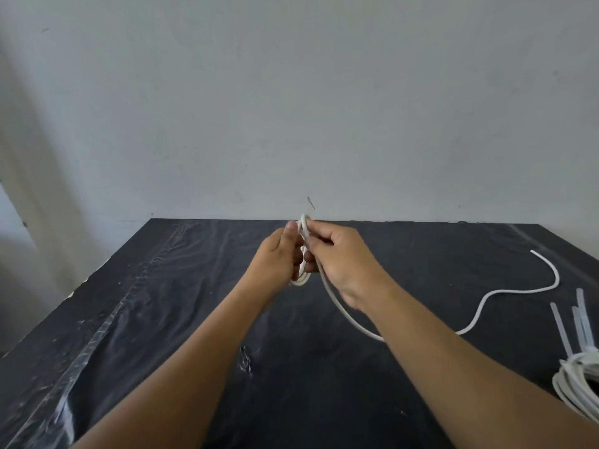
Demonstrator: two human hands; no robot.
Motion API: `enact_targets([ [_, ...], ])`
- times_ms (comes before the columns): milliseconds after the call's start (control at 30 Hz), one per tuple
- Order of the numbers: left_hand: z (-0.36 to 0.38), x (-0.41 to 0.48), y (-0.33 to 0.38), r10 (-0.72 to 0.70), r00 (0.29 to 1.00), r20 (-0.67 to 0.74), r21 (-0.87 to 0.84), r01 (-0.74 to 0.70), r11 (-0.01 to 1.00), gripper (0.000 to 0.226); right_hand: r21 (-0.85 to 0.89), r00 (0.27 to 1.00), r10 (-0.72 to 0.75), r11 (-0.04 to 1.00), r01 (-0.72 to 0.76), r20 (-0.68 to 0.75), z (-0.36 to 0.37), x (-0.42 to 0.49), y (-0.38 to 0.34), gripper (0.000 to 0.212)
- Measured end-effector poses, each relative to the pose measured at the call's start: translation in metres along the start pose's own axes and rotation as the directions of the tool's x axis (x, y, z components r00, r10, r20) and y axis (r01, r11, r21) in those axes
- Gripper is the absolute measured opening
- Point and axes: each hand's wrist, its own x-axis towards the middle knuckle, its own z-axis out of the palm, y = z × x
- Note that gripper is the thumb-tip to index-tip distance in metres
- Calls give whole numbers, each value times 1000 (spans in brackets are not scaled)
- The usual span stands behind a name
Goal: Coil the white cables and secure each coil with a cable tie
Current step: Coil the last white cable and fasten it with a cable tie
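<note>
White cable [348, 314] is gathered into a small upright coil [301, 254] held in the air between both hands, above the far middle of the black table [181, 306]. Its top loop shows above the fingertips and its bottom loops hang just below the left palm. The left hand [278, 257] is closed around the coil from the left side, thumb up against the strands. The right hand [340, 254] pinches the top of the coil between thumb and curled fingers, so both hands have hold of the same bundle. From the coil a loose length runs down under the right wrist, passes behind the right forearm [453, 367], and reappears on the tabletop to the right, where it curves away and ends in a free tip [533, 251] near the far right. At the right edge of the table lies a second bundle of white cable [573, 384], with several pale cable ties [577, 322] fanned out just beyond it, touching or overlapping it. The table is covered in shiny plastic film with a taped seam [129, 293] running diagonally along the left part. A plain grey wall [291, 108] stands behind the table.
</note>
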Motion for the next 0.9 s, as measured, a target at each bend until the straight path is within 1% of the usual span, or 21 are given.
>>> enact_targets([
  [33,2,-2,1,-5,1000,-9,-23,4,1000,50,-92,994,-74,994,66,-79,3,-1,2,29],
  [67,3,-3,1,-27,999,-26,-49,25,998,54,-197,980,-153,972,127,-126,6,-3,2,28],
  [133,5,-1,-2,-78,995,-57,-140,70,988,61,-399,953,-278,893,208,-125,10,-10,1,27],
  [200,3,3,-5,-140,988,-63,-232,122,965,67,-471,941,-324,848,245,-94,18,-16,3,27],
  [300,1,2,-2,-182,983,-32,-349,159,924,64,-404,946,-320,873,274,-49,26,-30,9,32],
  [400,-5,0,2,-157,987,-39,-467,120,876,42,-375,929,-370,857,354,30,26,-44,19,35],
  [467,-12,3,4,-143,990,-4,-544,118,830,37,-347,929,-362,863,367,82,22,-51,23,27],
  [500,-17,5,6,-119,993,20,-553,110,826,36,-346,925,-371,861,373,75,17,-51,22,21],
  [533,-22,5,9,-87,995,54,-548,102,830,36,-347,913,-407,853,391,27,10,-49,20,15],
  [600,-29,3,15,-45,986,162,-518,124,847,35,-318,871,-477,849,423,-115,-9,-35,9,7],
  [633,-32,1,18,-44,972,230,-494,156,855,34,-302,866,-473,859,413,-160,-19,-25,0,9],
  [667,-33,-2,23,-45,951,306,-466,190,864,33,-288,887,-429,883,372,-170,-28,-16,-8,18],
  [700,-34,-5,27,-43,924,380,-435,220,873,32,-262,929,-349,914,309,-123,-34,-6,-16,28],
  [733,-34,-7,30,-42,897,440,-406,240,882,31,-212,966,-256,946,244,-27,-39,1,-24,37],
  [767,-34,-9,34,-42,877,479,-378,250,891,30,-129,981,-170,975,182,97,-42,6,-30,42],
  [800,-35,-11,37,-44,864,502,-353,251,902,30,-25,969,-95,994,103,229,-45,9,-35,43],
  [833,-35,-12,40,-48,856,516,-326,248,912,30,68,936,-41,997,18,351,-48,11,-38,39],
  [867,-36,-12,43,-54,848,527,-295,243,924,30,112,892,3,992,-60,453,-49,9,-42,33],
  [900,-36,-13,47,-63,840,540,-261,238,936,30,110,847,51,985,-129,529,-50,9,-44,30],
])
